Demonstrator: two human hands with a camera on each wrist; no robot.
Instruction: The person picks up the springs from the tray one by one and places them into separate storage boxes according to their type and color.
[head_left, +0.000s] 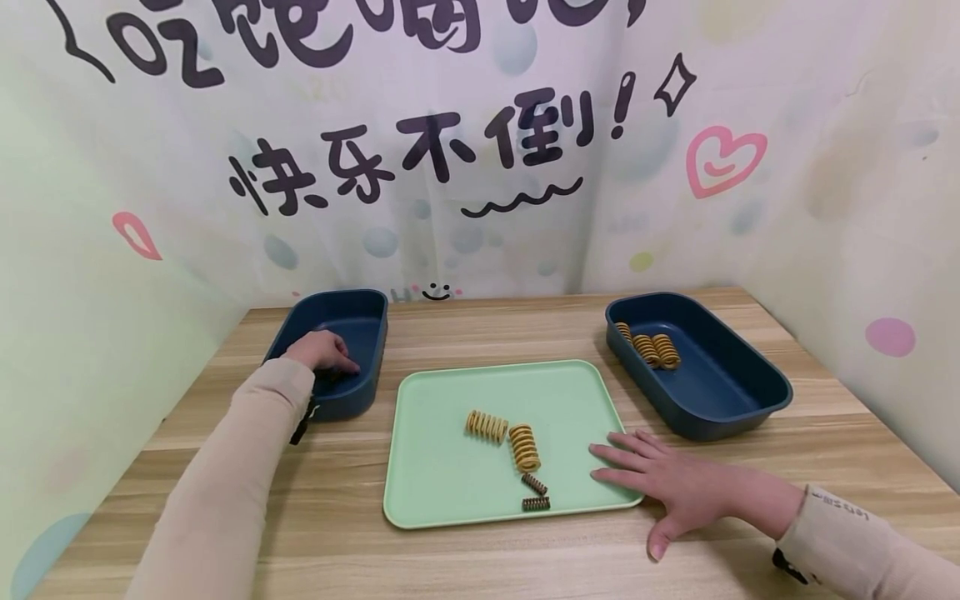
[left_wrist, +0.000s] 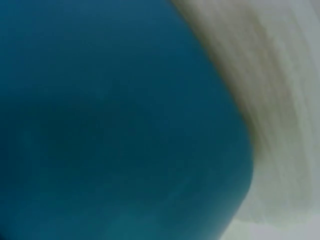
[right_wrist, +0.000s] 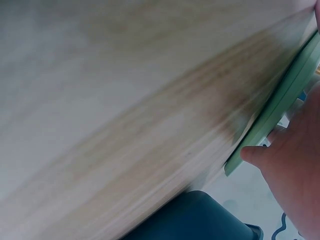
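Observation:
My left hand (head_left: 324, 350) reaches down into the left dark blue bin (head_left: 382, 333), fingers bent toward its floor. Something small and dark lies under the fingertips, and I cannot tell whether they grip it. The left wrist view is filled by the bin's blue wall (left_wrist: 125, 125). My right hand (head_left: 675, 479) lies with fingers spread over the right edge of the light green tray (head_left: 442, 475), thumb toward the table. On the tray are two large yellow springs, one lying across (head_left: 487, 427) and one lengthwise (head_left: 524, 448), with two small dark springs (head_left: 534, 483) nearer the front edge.
A second dark blue bin (head_left: 720, 392) stands right of the tray, with several yellow springs (head_left: 654, 351) along its left side. Both bins and the tray rest on a wood-grain table (head_left: 337, 533). A printed cloth (head_left: 480, 242) hangs behind it.

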